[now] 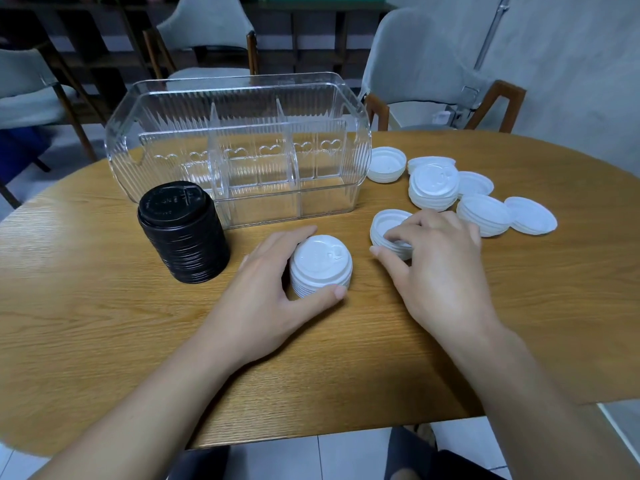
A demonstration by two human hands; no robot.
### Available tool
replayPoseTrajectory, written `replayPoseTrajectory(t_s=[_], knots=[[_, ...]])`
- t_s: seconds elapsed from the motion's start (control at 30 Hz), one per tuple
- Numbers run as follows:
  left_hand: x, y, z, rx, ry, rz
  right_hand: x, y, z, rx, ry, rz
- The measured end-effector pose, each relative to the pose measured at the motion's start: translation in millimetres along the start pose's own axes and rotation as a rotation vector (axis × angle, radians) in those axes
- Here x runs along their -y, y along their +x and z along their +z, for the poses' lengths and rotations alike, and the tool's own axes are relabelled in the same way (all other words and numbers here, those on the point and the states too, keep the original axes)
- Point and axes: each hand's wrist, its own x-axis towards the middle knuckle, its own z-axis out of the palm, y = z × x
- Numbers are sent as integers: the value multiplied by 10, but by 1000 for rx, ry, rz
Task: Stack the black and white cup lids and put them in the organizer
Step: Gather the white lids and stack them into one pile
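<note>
A tall stack of black lids [183, 233] stands on the wooden table [104, 323], in front of the left end of the clear ribbed organizer [239, 147]. My left hand [263, 303] wraps around a short stack of white lids [320, 266], top side up. My right hand [440, 271] grips a small stack of upturned white lids [386, 223] just to the right. More white lids lie at the right: a top-up stack [433, 187], an upturned stack [483, 214], an upturned lid [386, 164] beside the organizer, and a single lid [530, 216].
The organizer has three empty compartments split by clear dividers. Grey chairs with wooden frames [433, 74] stand behind the table. The table's front edge [311, 434] is close to my body, with tiled floor below.
</note>
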Motion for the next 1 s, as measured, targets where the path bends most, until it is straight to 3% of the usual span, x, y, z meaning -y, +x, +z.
replayPoseTrajectory(t_s=[0.43, 0.67, 1.0], knots=[[9, 1, -12, -3, -4, 7, 103, -8, -8, -2, 83, 16], [2, 0, -11, -19, -13, -3, 128, 5, -179, -70, 517, 132], [-115, -24, -59, -175, -198, 107, 379, -33, -299, 72, 1209, 284]])
